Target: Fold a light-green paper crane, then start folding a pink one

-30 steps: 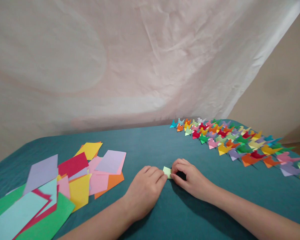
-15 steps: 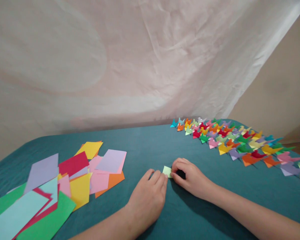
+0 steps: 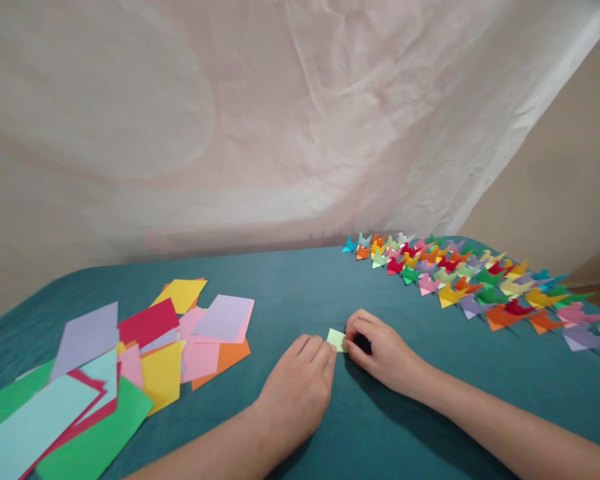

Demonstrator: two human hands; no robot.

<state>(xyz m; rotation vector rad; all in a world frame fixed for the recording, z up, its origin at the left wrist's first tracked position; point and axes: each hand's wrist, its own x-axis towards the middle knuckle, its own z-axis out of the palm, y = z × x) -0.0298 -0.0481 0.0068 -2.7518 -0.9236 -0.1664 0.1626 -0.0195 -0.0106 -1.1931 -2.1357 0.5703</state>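
A small piece of light green paper (image 3: 336, 339) lies near the table's middle, between my two hands. My right hand (image 3: 375, 340) pinches its right edge between thumb and fingers. My left hand (image 3: 300, 380) is closed, its fingertips pressed together at the paper's lower left side. That hand's thumb is hidden behind the fingers. How the paper is folded is too small to make out.
Overlapping sheets of coloured paper (image 3: 163, 377) are spread on the left of the dark green tabletop (image 3: 290, 287). Rows of small folded paper birds (image 3: 450, 295) in many colours stand at the right. A pale cloth (image 3: 280, 133) hangs behind the table.
Both hands keep nearly the same hold on the light green paper. The right hand's fingers have shifted very slightly upward, and the whole view has moved a little.
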